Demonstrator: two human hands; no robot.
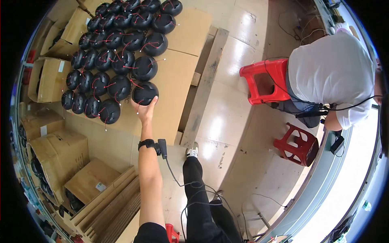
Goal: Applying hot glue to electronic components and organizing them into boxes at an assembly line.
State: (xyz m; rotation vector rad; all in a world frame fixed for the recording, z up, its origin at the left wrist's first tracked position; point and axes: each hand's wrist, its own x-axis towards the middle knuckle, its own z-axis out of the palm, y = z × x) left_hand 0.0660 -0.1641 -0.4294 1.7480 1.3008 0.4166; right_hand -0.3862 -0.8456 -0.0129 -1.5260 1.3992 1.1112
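My left hand (146,109) reaches forward over a cardboard-covered surface (170,81), closed around the near side of a black round dome-shaped housing (145,94). The thumb lies along its right side; the other fingers are mostly hidden under it. Red wires with small white connectors come off this housing and its neighbours. It sits at the near right end of several close rows of the same black housings (119,87). I cannot tell whether it is lifted or resting on the cardboard. A black strap with a cabled box (149,145) is on my left wrist. My right hand is out of view.
Open cardboard boxes (58,150) with black housings line the left side, near flattened cardboard (117,202). A wooden beam (206,89) runs along the surface's right edge. A seated person (332,77), a red stool (263,81) and a dark red stool (298,145) are right.
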